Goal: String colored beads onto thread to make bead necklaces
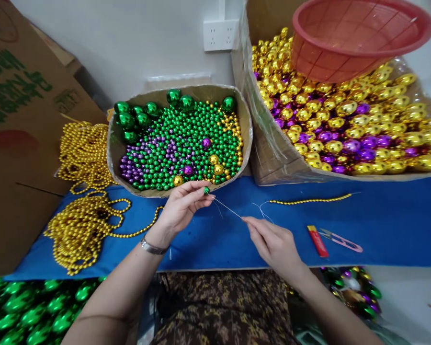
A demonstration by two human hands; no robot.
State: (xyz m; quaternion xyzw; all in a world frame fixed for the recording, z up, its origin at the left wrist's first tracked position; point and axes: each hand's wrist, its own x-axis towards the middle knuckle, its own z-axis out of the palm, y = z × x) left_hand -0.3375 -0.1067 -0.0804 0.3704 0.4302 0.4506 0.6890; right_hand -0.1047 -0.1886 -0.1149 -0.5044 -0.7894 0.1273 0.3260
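Note:
Between the fingertips of my left hand (187, 203) is a small shiny green bead (206, 190), just in front of the near rim of a cardboard box. A thin pale thread (228, 209) runs taut from that bead to my right hand (269, 239), whose thumb and fingers pinch its other end. A loose thread tail hangs below the bead. Beyond my right hand, a short string of gold beads (311, 200) lies on the blue cloth (215, 244), with thread ends trailing from it.
The cardboard box (247, 139) holds green, purple and gold beads. A larger carton (269, 163) of gold and purple beads carries a red basket (362, 52). Gold bead strands (79, 230) are heaped at left. Pink thread snips (346, 242) and a red-yellow packet (318, 241) lie at right.

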